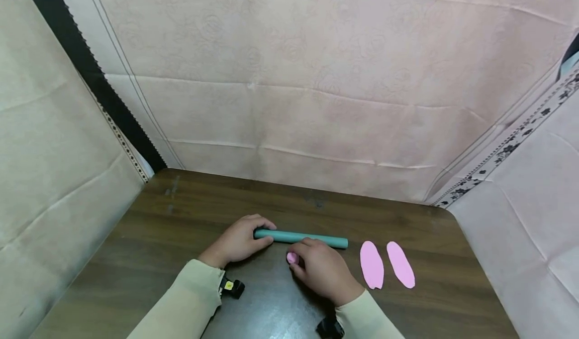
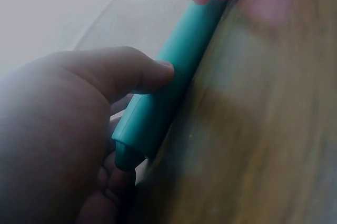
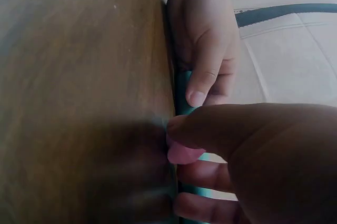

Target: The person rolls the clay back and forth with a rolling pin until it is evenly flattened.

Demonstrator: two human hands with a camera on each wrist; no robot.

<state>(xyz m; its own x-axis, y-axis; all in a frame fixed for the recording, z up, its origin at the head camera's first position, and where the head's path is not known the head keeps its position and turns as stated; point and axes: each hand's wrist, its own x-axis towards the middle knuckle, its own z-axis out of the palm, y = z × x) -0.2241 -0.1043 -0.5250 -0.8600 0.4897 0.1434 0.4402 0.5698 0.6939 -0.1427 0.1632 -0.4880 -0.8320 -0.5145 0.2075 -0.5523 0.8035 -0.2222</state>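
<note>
A teal rod (image 1: 287, 236), round and smooth like a small rolling pin, lies across the table in the head view. My left hand (image 1: 242, 238) grips its left end, thumb on the near side and fingers round the far side. In the left wrist view that end of the rod (image 2: 152, 113) narrows to a short tip. Between thumb and fingers my right hand (image 1: 323, 268) pinches a small pink lump (image 1: 292, 257), like modelling clay, just in front of the rod. The right wrist view shows this pink lump (image 3: 184, 153) close beside the rod, partly hidden by the thumb.
Two flat pink ovals, a left one (image 1: 372, 264) and a right one (image 1: 400, 264), lie to the right of my right hand. The brown wooden table (image 1: 181, 253) is bounded by pale cloth (image 1: 316, 128) at the back and both sides.
</note>
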